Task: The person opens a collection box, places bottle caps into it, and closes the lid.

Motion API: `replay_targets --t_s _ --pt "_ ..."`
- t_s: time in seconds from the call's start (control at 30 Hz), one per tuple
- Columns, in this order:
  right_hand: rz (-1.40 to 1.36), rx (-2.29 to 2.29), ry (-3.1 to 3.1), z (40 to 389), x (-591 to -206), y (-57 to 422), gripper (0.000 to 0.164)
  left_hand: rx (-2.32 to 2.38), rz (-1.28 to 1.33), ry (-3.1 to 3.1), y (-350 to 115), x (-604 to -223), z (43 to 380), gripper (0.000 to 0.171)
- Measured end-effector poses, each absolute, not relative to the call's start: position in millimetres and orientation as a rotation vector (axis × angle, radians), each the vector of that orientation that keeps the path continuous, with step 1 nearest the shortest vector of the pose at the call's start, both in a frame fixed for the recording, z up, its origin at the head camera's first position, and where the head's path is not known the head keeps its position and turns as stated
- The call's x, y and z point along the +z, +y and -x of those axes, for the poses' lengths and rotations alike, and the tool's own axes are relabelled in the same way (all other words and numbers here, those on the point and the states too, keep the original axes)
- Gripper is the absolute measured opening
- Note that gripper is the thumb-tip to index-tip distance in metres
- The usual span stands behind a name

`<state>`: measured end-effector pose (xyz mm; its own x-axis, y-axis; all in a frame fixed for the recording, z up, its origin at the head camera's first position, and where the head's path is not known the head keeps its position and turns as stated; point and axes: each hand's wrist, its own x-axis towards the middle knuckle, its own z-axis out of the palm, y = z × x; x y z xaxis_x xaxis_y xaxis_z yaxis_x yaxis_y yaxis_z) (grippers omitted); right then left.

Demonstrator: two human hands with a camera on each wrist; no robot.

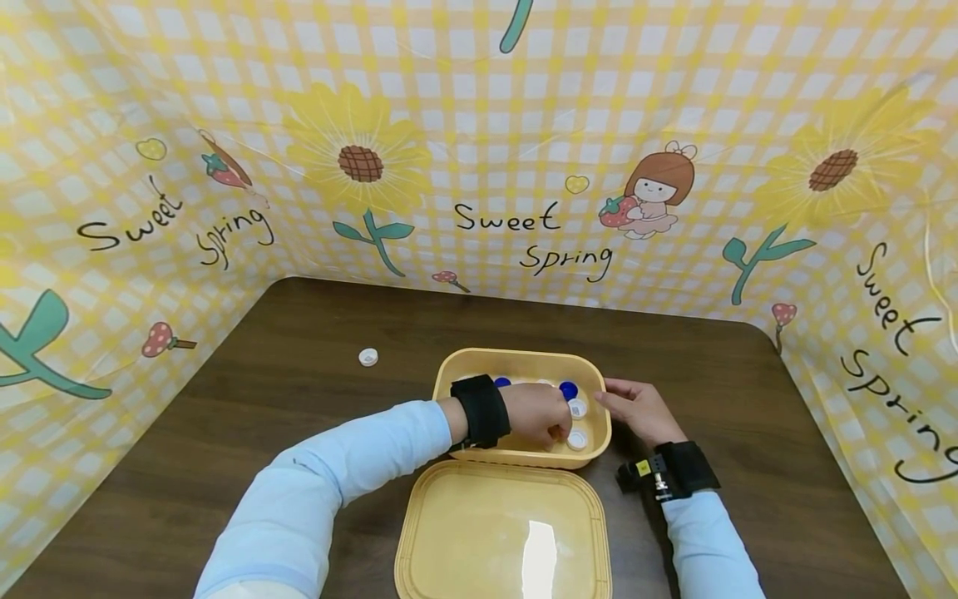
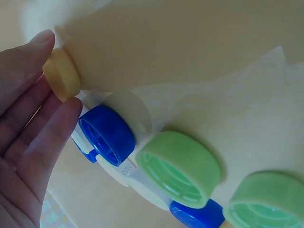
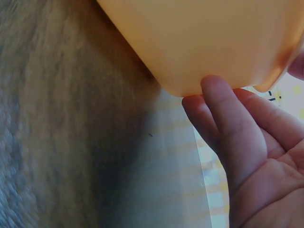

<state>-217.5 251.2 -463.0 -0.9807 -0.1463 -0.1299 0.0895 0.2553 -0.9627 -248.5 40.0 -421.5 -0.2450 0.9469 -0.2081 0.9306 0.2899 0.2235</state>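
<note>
A yellow plastic box stands on the table with several bottle caps in it. Inside it, my left hand pinches a yellow bottle cap between thumb and fingertips. Close to that hand lie a blue cap, a green cap and another green cap. White caps lie near the box's right end. My right hand holds the box's right end, its fingers against the outer wall and the thumb at the rim.
A yellow lid lies flat in front of the box, close to its near side. One white cap rests on the dark wooden table, left of the box. A checked cloth encloses the table at the back and sides.
</note>
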Motion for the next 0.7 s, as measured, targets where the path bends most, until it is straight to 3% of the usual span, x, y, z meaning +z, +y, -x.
replay_targets --t_s 0.7 --pt "0.031 -1.811 2.327 218 -463 250 0.045 0.108 -1.761 2.298 29 -409 246 0.017"
